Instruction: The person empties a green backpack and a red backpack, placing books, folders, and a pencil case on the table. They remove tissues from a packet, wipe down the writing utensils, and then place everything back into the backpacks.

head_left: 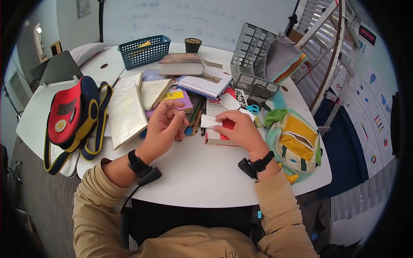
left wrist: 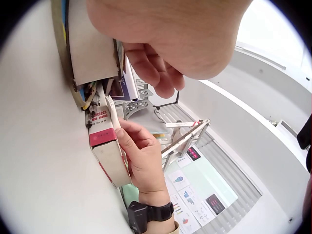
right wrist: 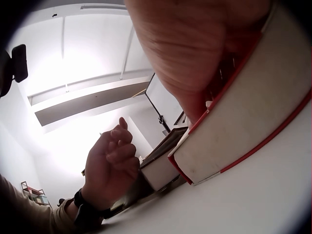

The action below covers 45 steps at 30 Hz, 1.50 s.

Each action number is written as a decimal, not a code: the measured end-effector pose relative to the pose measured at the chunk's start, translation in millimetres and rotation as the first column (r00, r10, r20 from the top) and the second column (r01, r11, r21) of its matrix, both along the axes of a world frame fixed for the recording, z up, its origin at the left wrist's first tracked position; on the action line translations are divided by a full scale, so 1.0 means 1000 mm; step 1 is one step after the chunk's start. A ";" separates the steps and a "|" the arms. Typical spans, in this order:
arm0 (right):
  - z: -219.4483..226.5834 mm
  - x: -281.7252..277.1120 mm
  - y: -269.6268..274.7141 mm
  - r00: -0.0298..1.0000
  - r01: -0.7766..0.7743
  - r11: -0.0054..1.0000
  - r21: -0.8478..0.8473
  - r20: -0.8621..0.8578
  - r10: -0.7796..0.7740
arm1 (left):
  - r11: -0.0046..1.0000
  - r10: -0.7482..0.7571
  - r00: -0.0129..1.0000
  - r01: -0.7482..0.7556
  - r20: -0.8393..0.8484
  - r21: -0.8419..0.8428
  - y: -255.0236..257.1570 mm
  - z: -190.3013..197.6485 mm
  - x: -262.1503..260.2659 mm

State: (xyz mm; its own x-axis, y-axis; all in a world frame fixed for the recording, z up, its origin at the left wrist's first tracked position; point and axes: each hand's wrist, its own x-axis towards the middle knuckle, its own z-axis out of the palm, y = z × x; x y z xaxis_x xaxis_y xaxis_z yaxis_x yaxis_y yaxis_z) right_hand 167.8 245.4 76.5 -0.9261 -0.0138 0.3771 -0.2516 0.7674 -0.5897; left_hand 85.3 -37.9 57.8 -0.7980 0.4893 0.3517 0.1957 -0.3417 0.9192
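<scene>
My right hand (head_left: 241, 130) is over a thick red-and-white book (head_left: 214, 136) lying on the table. Between its thumb and fingers it pinches a folded white piece (head_left: 210, 121) that looks like paper or tissue. The left wrist view shows this white piece (left wrist: 113, 113) standing along the book's top. To the left, my left hand (head_left: 161, 124) is raised above the table, fingers loosely bent and holding nothing. Several pencils (head_left: 196, 115) lie between the hands. Blue scissors (head_left: 253, 109) and a white scrap (head_left: 229, 102) are beyond the right hand.
Stacked books (head_left: 181, 64) and an open notebook (head_left: 128, 116) crowd the middle. A red-and-navy bag (head_left: 71, 114) lies left, a yellow-and-mint backpack (head_left: 297, 144) right. Farther back are a teal basket (head_left: 144, 53), a small potted plant (head_left: 192, 45) and grey baskets (head_left: 254, 51).
</scene>
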 end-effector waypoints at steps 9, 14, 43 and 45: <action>-0.011 -0.011 0.011 0.961 0.191 0.932 -0.308 -0.137 -0.242 | 1.000 0.008 1.000 -0.008 0.012 -0.024 -0.002 0.004 0.002; -0.025 -0.024 0.027 0.931 0.211 0.869 -0.448 -0.178 -0.318 | 1.000 0.006 1.000 -0.005 0.015 -0.027 -0.002 0.005 0.002; -0.026 -0.024 0.033 0.910 0.207 0.887 -0.413 -0.253 -0.330 | 1.000 0.017 1.000 -0.017 0.004 0.004 -0.001 -0.002 -0.005; -0.022 -0.022 0.027 0.933 0.202 0.901 -0.385 -0.205 -0.296 | 1.000 0.016 1.000 -0.016 0.011 0.003 -0.002 -0.001 -0.004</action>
State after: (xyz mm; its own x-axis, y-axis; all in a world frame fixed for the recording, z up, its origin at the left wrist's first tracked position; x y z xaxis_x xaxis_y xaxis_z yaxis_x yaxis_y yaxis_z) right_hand 146.3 272.6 54.2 -0.7541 0.3819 0.5343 -0.2561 0.5781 -0.7747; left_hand 81.3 -39.9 57.2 -0.8095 0.4751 0.3448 0.1916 -0.3414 0.9202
